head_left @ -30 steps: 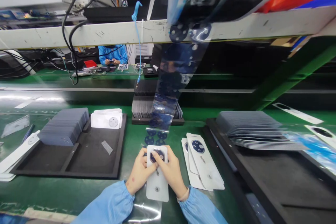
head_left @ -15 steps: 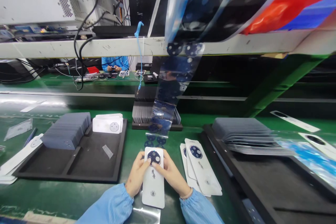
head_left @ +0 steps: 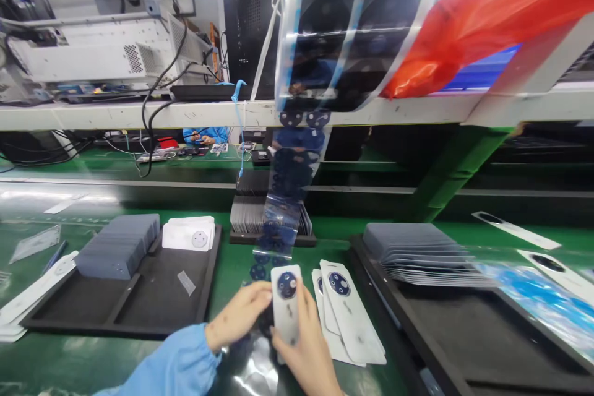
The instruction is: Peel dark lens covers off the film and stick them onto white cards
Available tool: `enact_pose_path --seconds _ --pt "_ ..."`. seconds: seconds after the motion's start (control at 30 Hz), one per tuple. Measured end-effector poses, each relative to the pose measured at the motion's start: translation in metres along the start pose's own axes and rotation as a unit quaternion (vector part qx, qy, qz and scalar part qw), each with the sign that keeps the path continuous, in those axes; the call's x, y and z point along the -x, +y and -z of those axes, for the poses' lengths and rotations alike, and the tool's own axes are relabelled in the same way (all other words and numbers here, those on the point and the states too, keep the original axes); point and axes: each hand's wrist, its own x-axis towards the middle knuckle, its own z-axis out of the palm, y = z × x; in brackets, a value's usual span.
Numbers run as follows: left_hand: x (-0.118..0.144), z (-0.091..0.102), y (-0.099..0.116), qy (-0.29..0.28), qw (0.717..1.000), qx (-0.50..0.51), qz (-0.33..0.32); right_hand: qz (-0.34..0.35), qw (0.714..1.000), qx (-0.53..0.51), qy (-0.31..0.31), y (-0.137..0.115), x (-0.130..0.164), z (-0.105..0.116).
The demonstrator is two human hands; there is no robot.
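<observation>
A white card (head_left: 286, 312) bearing a dark round lens sticker is gripped by the right hand (head_left: 306, 346); its edge is pinched by the left hand (head_left: 239, 315).

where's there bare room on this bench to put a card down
The front compartments of the left black tray lie bare apart from a small clear strip. The right black tray is bare in front of its grey stack. It is crowded around both hands: the right hand holds a white card, with finished cards beside it.

Both hands, left (head_left: 239, 315) and right (head_left: 304, 346), curled together, fingers gripping.
</observation>
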Motion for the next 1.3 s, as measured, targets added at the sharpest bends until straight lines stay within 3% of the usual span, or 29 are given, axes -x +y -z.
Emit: enact_pose_path --seconds 0.07,0.17,0.27,0.33,0.43,0.5,0.57,0.67,0.8,1.0,1.17,1.3 --pt "-0.020 0.036 -0.001 0.061 0.996 -0.064 -0.014 0.015 0.998 0.060 0.032 0.024 -0.008 0.015" --pt "-0.048 0.109 -0.014 0.156 0.970 -0.188 -0.016 -0.008 0.988 0.134 0.077 0.069 -0.016 0.037" --pt "-0.062 0.177 -0.036 0.188 0.937 -0.295 0.010 -0.008 0.980 0.171 0.099 0.099 -0.018 0.048" --pt "-0.063 0.208 -0.052 0.190 0.916 -0.353 0.033 0.026 0.978 0.173 0.114 0.097 -0.017 0.047" --pt "-0.058 0.229 -0.072 0.185 0.887 -0.420 0.055 0.093 0.983 0.136 0.085 0.060 -0.011 0.034" --pt "-0.055 0.233 -0.081 0.179 0.872 -0.452 0.051 0.121 0.988 0.096 -0.021 0.027 -0.006 0.018" --pt "-0.052 0.234 -0.085 0.180 0.860 -0.475 0.042 0.169 0.973 0.061 -0.143 -0.001 0.000 -0.003" --pt "-0.048 0.233 -0.086 0.195 0.847 -0.493 0.031 0.183 0.958 0.027 -0.218 -0.020 0.004 -0.032" --pt "-0.040 0.229 -0.079 0.221 0.850 -0.478 0.034 0.183 0.959 0.019 -0.215 -0.018 0.003 -0.052" --pt "-0.028 0.205 -0.053 0.270 0.892 -0.361 0.018 0.188 0.964 0.029 -0.185 -0.019 0.003 -0.049" --pt "-0.025 0.162 -0.029 0.323 0.932 -0.166 0.009 0.208 0.964 0.037 -0.161 -0.025 0.008 -0.050" --pt "-0.024 0.105 -0.022 0.285 0.955 0.061 0.049 0.205 0.966 0.057 -0.144 -0.029 0.013 -0.053"
